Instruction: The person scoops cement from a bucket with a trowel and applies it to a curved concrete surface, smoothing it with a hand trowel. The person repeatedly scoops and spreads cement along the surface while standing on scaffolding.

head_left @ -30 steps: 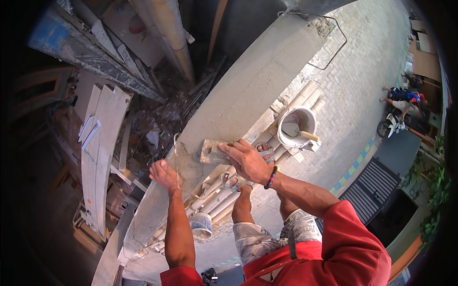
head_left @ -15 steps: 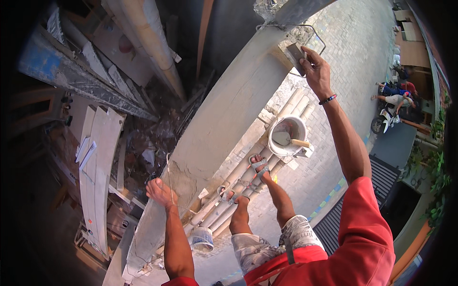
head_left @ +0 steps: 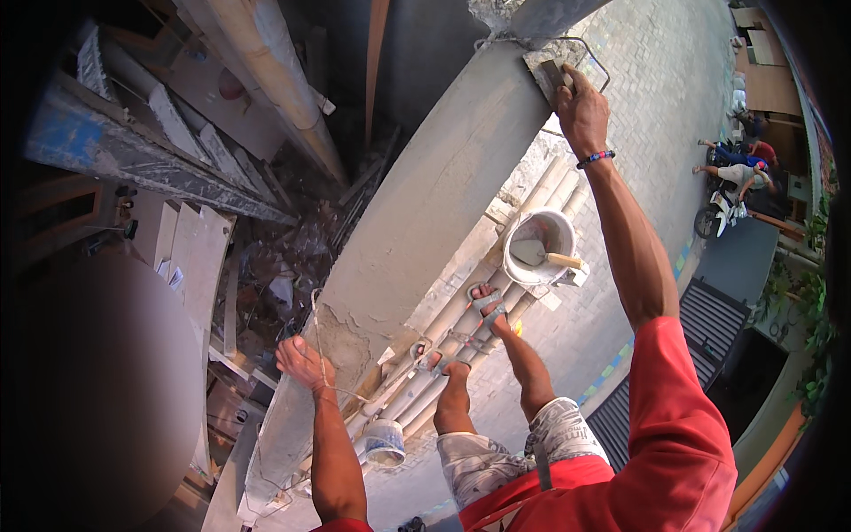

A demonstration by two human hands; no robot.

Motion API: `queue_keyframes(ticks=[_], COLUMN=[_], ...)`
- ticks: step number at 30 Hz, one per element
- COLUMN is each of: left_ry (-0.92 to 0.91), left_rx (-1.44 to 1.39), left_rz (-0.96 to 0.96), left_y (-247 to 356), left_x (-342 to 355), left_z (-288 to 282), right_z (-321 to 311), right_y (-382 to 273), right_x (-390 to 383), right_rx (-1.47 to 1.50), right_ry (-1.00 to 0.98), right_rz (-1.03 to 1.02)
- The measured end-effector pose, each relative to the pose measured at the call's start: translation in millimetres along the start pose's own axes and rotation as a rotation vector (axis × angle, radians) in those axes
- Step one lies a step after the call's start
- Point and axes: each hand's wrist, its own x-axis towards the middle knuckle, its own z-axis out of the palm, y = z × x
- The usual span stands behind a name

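A long grey plastered wall top (head_left: 417, 191) slants from the lower left to the upper right before me. At its far end, my right hand (head_left: 582, 113) is closed on the handle of a plastering trowel (head_left: 542, 82), whose blade lies against the plaster by the edge. Nearer to me, my left hand (head_left: 304, 363) curls its fingers over the wall's left edge. A thin cord (head_left: 316, 324) runs past that hand and wrist. Beside the left hand a rougher, cracked plaster patch (head_left: 341, 335) shows. The left fingertips are partly hidden.
My feet stand on bamboo poles (head_left: 448, 332) above a paved lane (head_left: 651, 124). A white bucket (head_left: 534, 277) holds another trowel (head_left: 560, 260); a smaller bucket (head_left: 385, 443) sits nearer. Planks and rubble lie left, partly behind a dark blurred shape (head_left: 106, 390). People and a motorcycle (head_left: 716, 213) are far right.
My right hand has shifted slightly away from me with the trowel, and the blade is now turned flatter on the plaster. A dark blurred shape has come in at left. The left hand stays.
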Motion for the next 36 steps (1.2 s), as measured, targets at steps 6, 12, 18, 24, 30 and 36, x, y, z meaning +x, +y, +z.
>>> queue_keyframes(ticks=[6, 12, 18, 24, 30, 36], left_ry=[0.001, -0.021, -0.056, -0.062, -0.072, -0.068], left_rx=[-0.003, 0.009, 0.006, 0.003, -0.001, 0.008], left_rz=[0.009, 0.002, -0.019, -0.015, -0.010, -0.020], left_y=[0.0, -1.8, 0.2, -1.6, 2.4, -0.4], left_x=[0.4, -0.1, -0.1, -0.9, 0.6, -0.6], left_z=[-0.4, 0.2, -1.5, -2.8, -4.7, -2.9], right_z=[7.6, 14.2, 11.4, 10.6, 15.8, 21.7], right_y=[2.3, 0.7, -3.9, -11.6, -11.0, -13.0], right_x=[10.3, 7.5, 6.7, 6.0, 7.9, 10.9], right_rx=[-0.040, -0.089, -0.079, -0.086, -0.093, -0.080], right_ry=[0.091, 0.125, 0.139, 0.097, 0.160, 0.188], right_rz=[0.009, -0.002, 0.025, 0.105, 0.095, 0.095])
